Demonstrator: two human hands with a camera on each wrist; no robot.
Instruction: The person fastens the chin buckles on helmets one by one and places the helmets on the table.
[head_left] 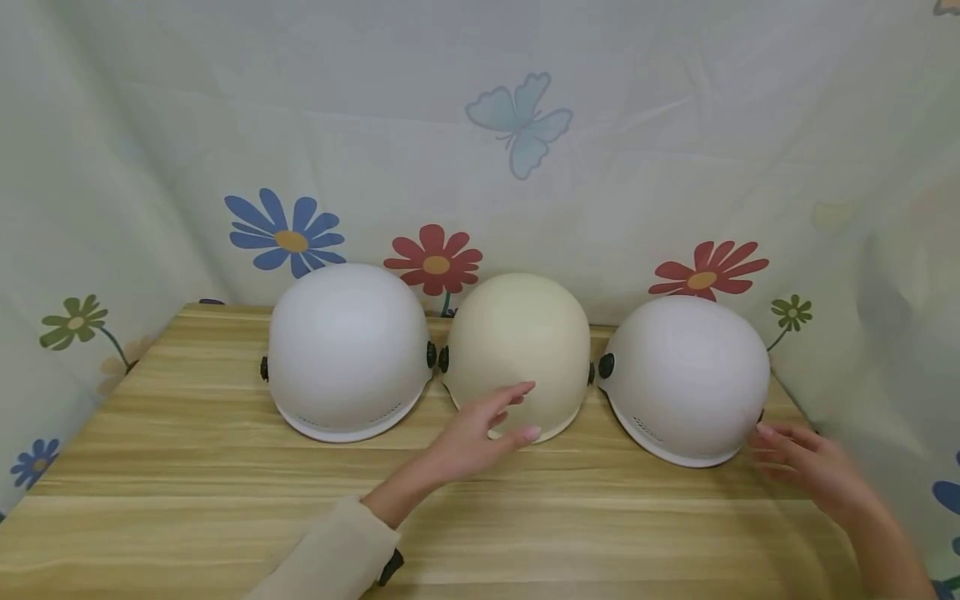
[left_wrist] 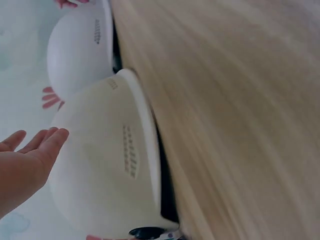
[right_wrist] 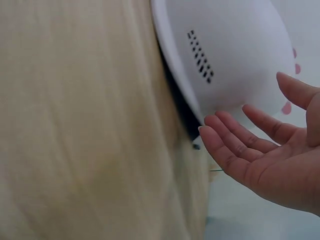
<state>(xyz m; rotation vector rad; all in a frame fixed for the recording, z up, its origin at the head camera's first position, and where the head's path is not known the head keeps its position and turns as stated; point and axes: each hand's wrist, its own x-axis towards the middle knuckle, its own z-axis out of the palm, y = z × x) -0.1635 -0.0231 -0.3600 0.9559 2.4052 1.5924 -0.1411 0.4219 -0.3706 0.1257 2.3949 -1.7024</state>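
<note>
Three helmets stand in a row, domes up, along the back of the wooden table. A white helmet (head_left: 348,350) is on the left, a cream helmet (head_left: 517,333) in the middle and another white helmet (head_left: 690,375) on the right. My left hand (head_left: 472,437) is in front of the cream helmet, fingers extended and holding nothing; the left wrist view shows this helmet's vent holes (left_wrist: 130,152). At the right side of the right-hand white helmet, my right hand (head_left: 813,467) has its fingers spread. In the right wrist view its fingertips (right_wrist: 210,120) are right at the rim.
A pale curtain (head_left: 360,108) printed with flowers and a butterfly hangs behind and at both sides. The wooden table top (head_left: 225,508) stretches in front of the helmets. Black round side knobs (head_left: 607,366) of neighbouring helmets sit close together.
</note>
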